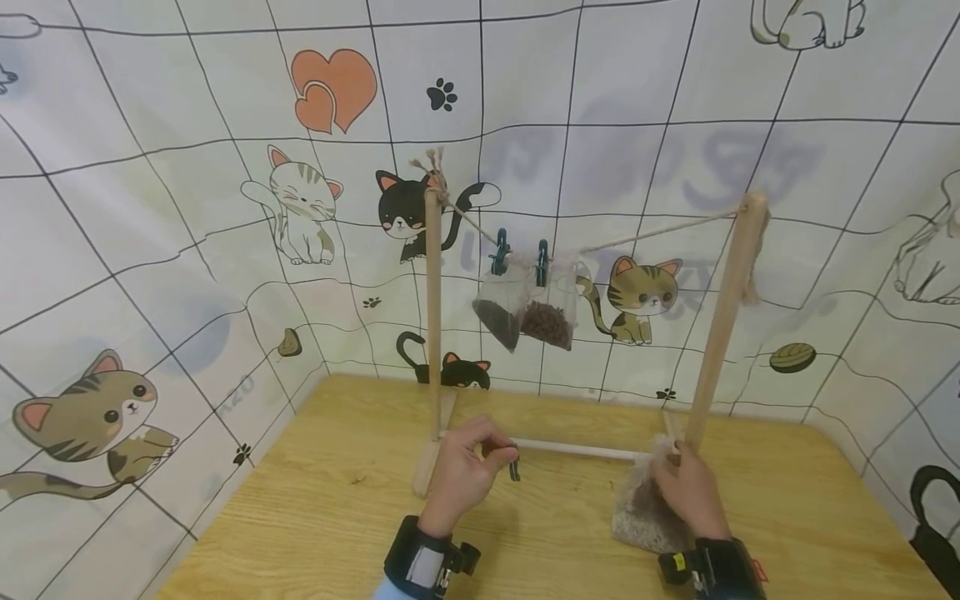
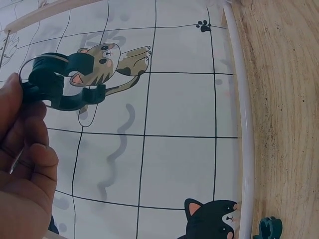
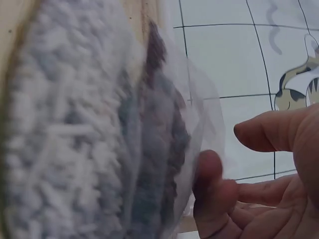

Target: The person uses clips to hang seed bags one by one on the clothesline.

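Note:
My left hand point(image 1: 467, 467) pinches a dark green clip point(image 2: 60, 82) by its handles between thumb and fingers; the clip's prongs are free. On the right, my right hand point(image 1: 688, 483) is at a pile of clear plastic bags point(image 1: 637, 521) on the table. The nearest bag point(image 3: 75, 134) holds white stick-like bits, and a second bag point(image 3: 164, 134) with dark contents stands behind it. My right fingertips point(image 3: 208, 167) touch the bag's edge, while the thumb stays apart from it.
A wooden frame has two posts point(image 1: 434, 308), a white crossbar point(image 1: 577, 450) and a sagging string point(image 1: 660, 231). Two filled bags point(image 1: 546, 321) hang from it by green clips point(image 1: 542, 262). Another green clip point(image 2: 269, 228) lies on the table point(image 1: 300, 517). A cat-print sheet point(image 1: 525, 83) stands behind.

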Tool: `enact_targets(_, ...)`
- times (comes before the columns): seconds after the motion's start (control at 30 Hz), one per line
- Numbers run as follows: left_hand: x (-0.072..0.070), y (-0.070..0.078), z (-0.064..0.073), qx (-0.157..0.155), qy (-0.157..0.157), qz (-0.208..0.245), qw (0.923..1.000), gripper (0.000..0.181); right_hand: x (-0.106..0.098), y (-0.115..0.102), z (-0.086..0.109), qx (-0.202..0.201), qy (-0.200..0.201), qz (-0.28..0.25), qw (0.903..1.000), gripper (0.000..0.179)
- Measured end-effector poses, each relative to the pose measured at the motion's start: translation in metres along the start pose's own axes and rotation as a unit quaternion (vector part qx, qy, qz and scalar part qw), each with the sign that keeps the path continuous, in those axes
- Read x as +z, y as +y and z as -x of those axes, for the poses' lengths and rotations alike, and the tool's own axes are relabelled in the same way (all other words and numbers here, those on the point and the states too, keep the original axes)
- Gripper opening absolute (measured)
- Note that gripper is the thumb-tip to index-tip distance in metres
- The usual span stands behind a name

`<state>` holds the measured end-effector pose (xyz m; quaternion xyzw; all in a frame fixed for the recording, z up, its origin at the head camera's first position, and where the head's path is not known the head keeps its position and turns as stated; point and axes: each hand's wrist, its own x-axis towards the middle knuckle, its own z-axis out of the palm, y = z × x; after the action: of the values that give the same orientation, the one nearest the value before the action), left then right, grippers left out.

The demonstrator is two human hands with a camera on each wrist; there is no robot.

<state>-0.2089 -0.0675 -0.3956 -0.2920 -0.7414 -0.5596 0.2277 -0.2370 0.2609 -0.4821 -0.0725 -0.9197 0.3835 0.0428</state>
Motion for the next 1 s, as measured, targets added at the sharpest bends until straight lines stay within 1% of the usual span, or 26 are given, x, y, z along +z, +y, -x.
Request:
enact_targets(0.1, 0.001, 0.0, 0.0, 0.009, 0.0, 0.003, 1.0, 0.009, -0.001, 0.003, 0.001, -0.005, 0.011, -0.01, 0.9999, 0.062)
enact_targets(0.33, 0.001, 0.0, -0.001, 0.033, 0.001, 0.014, 0.9994, 0.011, -0.002, -0.002, 0.003, -0.006, -0.005, -0.022, 0.9997, 0.057)
enact_targets(0.47, 0.002, 0.0, 0.0, 0.034, 0.001, 0.013, 0.9993, 0.011, -0.002, -0.004, 0.005, -0.008, 0.012, -0.028, 0.9995, 0.047)
enact_targets(0.6, 0.002, 0.002, 0.0, 0.036, 0.0, 0.013, 0.9993, 0.011, -0.006, -0.01, 0.007, -0.01, 0.038, -0.042, 0.9983, 0.038)
enact_targets(0.73, 0.002, 0.002, -0.001, 0.041, 0.003, 0.013, 0.9991, 0.011, -0.013, -0.019, 0.012, -0.006, 0.041, -0.074, 0.9964, 0.027)
enact_targets(0.83, 0.004, 0.003, -0.001, 0.05, 0.007, 0.017, 0.9986, 0.012, -0.021, -0.026, 0.016, -0.017, 0.027, -0.068, 0.9972, 0.025)
enact_targets(0.93, 0.006, 0.005, 0.0, 0.068, 0.008, 0.028, 0.9973, 0.014, -0.031, -0.032, 0.022, -0.032, 0.017, -0.044, 0.9984, 0.028)
enact_targets(1.0, 0.009, 0.006, 0.0, 0.087, 0.008, 0.033, 0.9956, 0.016, -0.036, -0.036, 0.025, -0.041, 0.018, -0.037, 0.9983, 0.029)
